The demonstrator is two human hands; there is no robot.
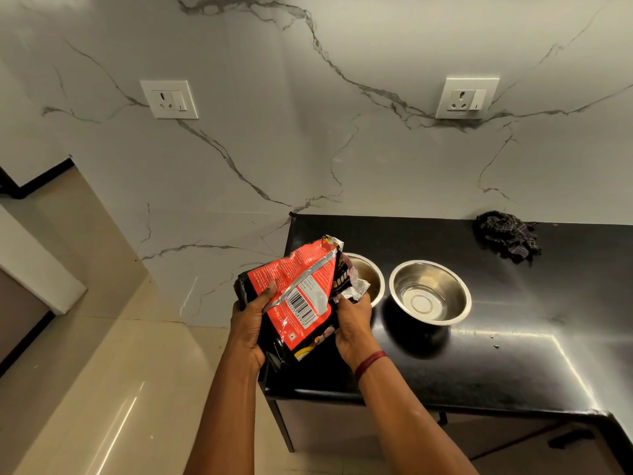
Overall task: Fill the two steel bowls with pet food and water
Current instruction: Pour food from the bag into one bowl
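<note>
Fingers (270, 293) of the left hand (248, 325) wrap around the left edge of a red and black pet food bag (301, 296), the thumb pressed on its red back panel near the barcode. On the other side, the right hand (354, 325) closes its fingers on the bag's crumpled, foil-lined open end. A red thread band (370, 363) circles the right wrist. Both hands hold the bag in the air, tilted, above the left end of the black surface (513, 354).

Behind the bag, partly hidden by it, stands one steel bowl (371, 274); something brownish seems to lie inside, though I cannot tell clearly. Just beside it to the right, apart by a narrow gap, sits the second steel bowl (430, 291), upright, with what looks like clear water in its bottom.

Farther back on the right, a dark checked cloth (507, 238) lies bunched against the marble wall (308, 132), which carries two white sockets (169, 99).
</note>
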